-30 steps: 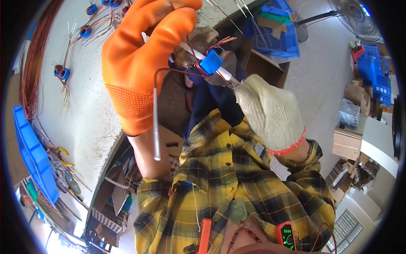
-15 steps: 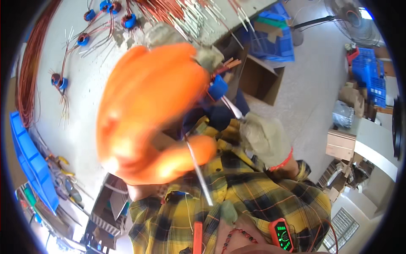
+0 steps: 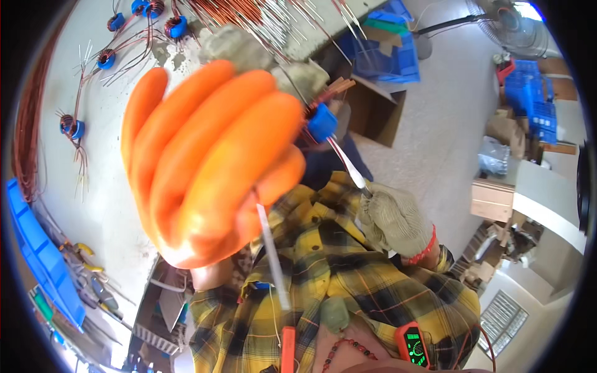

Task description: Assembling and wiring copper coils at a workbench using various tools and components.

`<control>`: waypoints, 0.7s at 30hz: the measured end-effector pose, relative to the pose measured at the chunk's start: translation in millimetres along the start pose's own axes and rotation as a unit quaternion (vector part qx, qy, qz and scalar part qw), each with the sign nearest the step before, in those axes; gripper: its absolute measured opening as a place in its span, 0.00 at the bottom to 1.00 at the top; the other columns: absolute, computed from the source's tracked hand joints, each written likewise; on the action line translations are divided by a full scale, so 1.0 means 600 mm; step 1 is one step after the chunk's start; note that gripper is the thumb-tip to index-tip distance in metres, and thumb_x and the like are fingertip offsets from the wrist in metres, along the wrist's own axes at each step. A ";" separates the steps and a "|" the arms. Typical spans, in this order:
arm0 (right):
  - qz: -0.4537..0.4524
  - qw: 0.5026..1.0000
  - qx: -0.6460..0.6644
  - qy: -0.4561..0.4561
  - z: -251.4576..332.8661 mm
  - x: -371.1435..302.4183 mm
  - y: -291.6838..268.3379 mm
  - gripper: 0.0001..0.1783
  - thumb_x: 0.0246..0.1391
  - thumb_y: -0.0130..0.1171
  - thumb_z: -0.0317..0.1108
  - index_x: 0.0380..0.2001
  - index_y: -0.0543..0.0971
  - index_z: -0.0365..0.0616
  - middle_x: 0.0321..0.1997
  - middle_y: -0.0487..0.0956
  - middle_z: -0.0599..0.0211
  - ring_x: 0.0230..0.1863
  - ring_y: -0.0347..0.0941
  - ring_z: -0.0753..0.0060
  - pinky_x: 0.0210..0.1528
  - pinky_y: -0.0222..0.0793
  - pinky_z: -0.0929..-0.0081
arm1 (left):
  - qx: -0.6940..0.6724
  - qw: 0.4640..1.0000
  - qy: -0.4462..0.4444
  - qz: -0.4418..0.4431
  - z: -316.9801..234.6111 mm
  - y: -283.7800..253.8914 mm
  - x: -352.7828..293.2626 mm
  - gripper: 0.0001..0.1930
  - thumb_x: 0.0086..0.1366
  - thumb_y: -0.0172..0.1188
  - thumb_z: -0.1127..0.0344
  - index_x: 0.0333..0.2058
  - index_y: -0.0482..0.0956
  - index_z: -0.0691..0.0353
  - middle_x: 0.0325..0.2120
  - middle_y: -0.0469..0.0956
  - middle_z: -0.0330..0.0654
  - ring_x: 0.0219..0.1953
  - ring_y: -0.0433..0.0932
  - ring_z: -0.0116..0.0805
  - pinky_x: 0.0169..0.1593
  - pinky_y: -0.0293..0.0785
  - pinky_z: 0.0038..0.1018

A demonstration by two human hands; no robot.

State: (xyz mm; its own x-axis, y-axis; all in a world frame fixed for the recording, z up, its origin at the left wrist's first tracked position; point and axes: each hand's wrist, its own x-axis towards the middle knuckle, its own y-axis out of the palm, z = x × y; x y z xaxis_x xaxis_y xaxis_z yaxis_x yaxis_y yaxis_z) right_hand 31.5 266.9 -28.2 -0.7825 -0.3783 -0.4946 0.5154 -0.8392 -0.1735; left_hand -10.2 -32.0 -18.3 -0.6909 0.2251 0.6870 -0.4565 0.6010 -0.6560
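My left hand (image 3: 211, 168), in an orange rubber glove, is closed with its fingers curled. A thin wire with a long pale end (image 3: 272, 258) comes out between its thumb and fingers and hangs down over the plaid shirt. Just right of this glove is a coil (image 3: 322, 122) with a blue ring core and copper windings. Its twisted leads, whitish at the end, run down to my right hand (image 3: 390, 217), in a grey knit glove. That hand is closed on the leads' end, where a small dark part shows. Its fingertips are partly hidden.
Several blue-cored coils (image 3: 176, 27) lie on the pale worktop (image 3: 112, 161), beside a bundle of copper wires with silvery ends (image 3: 249, 15). Grey lumpy pieces (image 3: 236, 50) sit at its edge. Blue trays (image 3: 40, 255) and pliers stand left; a cardboard box (image 3: 376, 112) and blue crate (image 3: 388, 53) are beyond.
My left hand has turned, showing its curled fingers more plainly, and shifted slightly left. The hanging wire end swung left. My right hand moved a little down, still on the leads.
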 end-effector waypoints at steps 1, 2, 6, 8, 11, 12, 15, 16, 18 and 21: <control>-0.001 0.999 -0.017 0.045 0.010 0.000 -0.010 0.29 0.73 0.51 0.57 0.41 0.77 0.36 0.25 0.76 0.72 0.20 0.70 0.86 0.20 0.61 0.85 | -0.034 0.999 0.002 -0.005 0.009 0.004 -0.002 0.14 0.73 0.62 0.60 0.46 0.84 0.65 0.45 0.87 0.54 0.51 0.85 0.57 0.66 0.68 0.57; -0.023 0.998 -0.025 0.049 0.004 -0.005 -0.017 0.29 0.73 0.51 0.57 0.41 0.77 0.36 0.25 0.76 0.72 0.20 0.70 0.86 0.20 0.61 0.85 | -0.078 0.997 0.017 -0.003 0.011 0.025 -0.002 0.13 0.73 0.62 0.60 0.45 0.84 0.64 0.44 0.87 0.54 0.50 0.86 0.56 0.66 0.69 0.58; -0.004 0.991 -0.034 0.128 -0.001 -0.003 -0.001 0.27 0.73 0.52 0.55 0.36 0.76 0.38 0.24 0.75 0.71 0.19 0.69 0.84 0.20 0.61 0.85 | -0.132 0.991 -0.003 -0.027 0.024 0.046 -0.019 0.12 0.69 0.60 0.63 0.43 0.84 0.67 0.42 0.87 0.54 0.50 0.85 0.59 0.66 0.66 0.63; -0.090 0.954 0.188 0.216 -0.003 0.007 0.022 0.24 0.73 0.54 0.51 0.33 0.77 0.39 0.19 0.73 0.71 0.18 0.68 0.82 0.20 0.61 0.84 | -0.134 0.990 -0.015 -0.032 0.032 0.037 -0.035 0.14 0.67 0.59 0.64 0.44 0.84 0.68 0.41 0.87 0.55 0.49 0.85 0.62 0.66 0.66 0.64; 0.035 0.944 0.223 0.239 -0.030 -0.026 0.019 0.13 0.72 0.51 0.39 0.46 0.82 0.45 0.22 0.79 0.74 0.20 0.73 0.77 0.24 0.69 0.78 | -0.153 0.985 0.009 -0.077 0.058 0.053 -0.055 0.16 0.67 0.57 0.66 0.47 0.84 0.70 0.42 0.87 0.56 0.50 0.85 0.63 0.66 0.65 0.64; 0.031 0.943 0.222 0.245 -0.030 -0.053 0.017 0.13 0.72 0.51 0.39 0.46 0.82 0.45 0.22 0.79 0.74 0.20 0.73 0.77 0.24 0.69 0.78 | -0.159 0.984 0.005 -0.077 0.050 0.058 -0.066 0.16 0.67 0.57 0.66 0.47 0.84 0.70 0.42 0.87 0.56 0.50 0.85 0.63 0.66 0.65 0.64; 0.040 0.971 -0.034 0.233 -0.012 -0.102 -0.043 0.16 0.72 0.51 0.41 0.47 0.82 0.43 0.21 0.78 0.72 0.20 0.74 0.78 0.23 0.69 0.77 | -0.177 0.983 0.017 -0.052 0.048 0.065 -0.040 0.19 0.68 0.61 0.62 0.51 0.82 0.72 0.43 0.87 0.55 0.51 0.85 0.61 0.66 0.66 0.64; 0.069 0.960 -0.090 0.255 -0.054 -0.115 -0.074 0.17 0.72 0.51 0.42 0.46 0.82 0.42 0.22 0.78 0.72 0.21 0.74 0.79 0.22 0.68 0.76 | -0.152 0.987 0.007 -0.044 0.039 0.057 -0.047 0.19 0.68 0.61 0.62 0.51 0.82 0.72 0.43 0.87 0.55 0.51 0.85 0.61 0.66 0.66 0.64; 0.050 0.946 -0.140 0.287 -0.099 -0.136 -0.070 0.18 0.72 0.50 0.42 0.45 0.82 0.40 0.22 0.78 0.71 0.21 0.74 0.81 0.21 0.67 0.75 | -0.218 0.968 0.042 -0.117 0.047 0.073 -0.044 0.21 0.68 0.65 0.58 0.49 0.82 0.72 0.42 0.87 0.55 0.50 0.85 0.60 0.66 0.67 0.63; -0.176 0.958 -0.107 0.202 -0.133 -0.077 -0.057 0.17 0.70 0.52 0.43 0.42 0.82 0.40 0.23 0.80 0.61 0.22 0.78 0.70 0.24 0.71 0.69 | -0.125 0.985 0.074 -0.090 0.024 0.046 -0.035 0.17 0.66 0.68 0.62 0.47 0.83 0.69 0.40 0.87 0.50 0.46 0.87 0.53 0.62 0.71 0.62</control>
State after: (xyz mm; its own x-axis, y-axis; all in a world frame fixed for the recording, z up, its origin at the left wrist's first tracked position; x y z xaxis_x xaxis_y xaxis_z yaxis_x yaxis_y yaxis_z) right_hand 77.8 343.9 -67.3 -0.7434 0.1314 -0.6558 0.3384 -0.7718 -0.5383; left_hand -16.3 -31.2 -55.4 -0.5133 0.1955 0.8356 -0.3996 0.8073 -0.4344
